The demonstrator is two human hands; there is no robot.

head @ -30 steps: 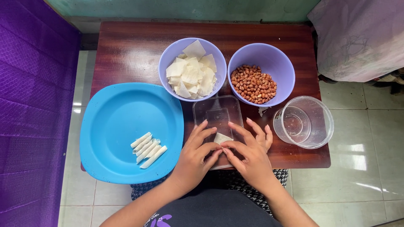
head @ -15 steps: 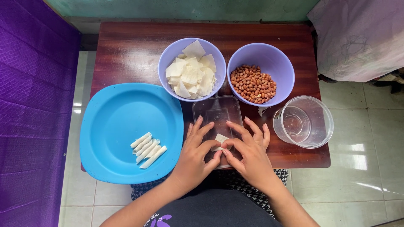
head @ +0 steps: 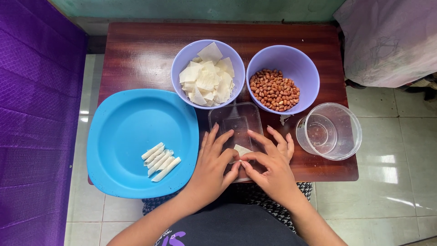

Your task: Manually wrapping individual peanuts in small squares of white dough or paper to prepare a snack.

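My left hand (head: 214,161) and my right hand (head: 269,163) meet over a clear rectangular plastic lid (head: 236,119) on the brown table (head: 136,54). Both pinch a small white pastry sheet (head: 241,150) between their fingertips; most of the sheet is hidden under my fingers. Behind the lid stands a lilac bowl (head: 182,64) of white pastry squares (head: 207,79), and to its right a lilac bowl (head: 296,61) of peanuts (head: 274,89). Several rolled white pastry sticks (head: 160,161) lie on the blue plate (head: 123,127) to my left.
A clear round plastic cup (head: 330,131) lies at the table's right front corner, holding water. A purple cloth (head: 32,114) hangs on the left. A pale cloth-covered object (head: 391,41) stands at the upper right. Tiled floor (head: 391,182) surrounds the table.
My fingers have drawn closer together over the sheet, covering more of it. Bowls, plate and cup have not moved.
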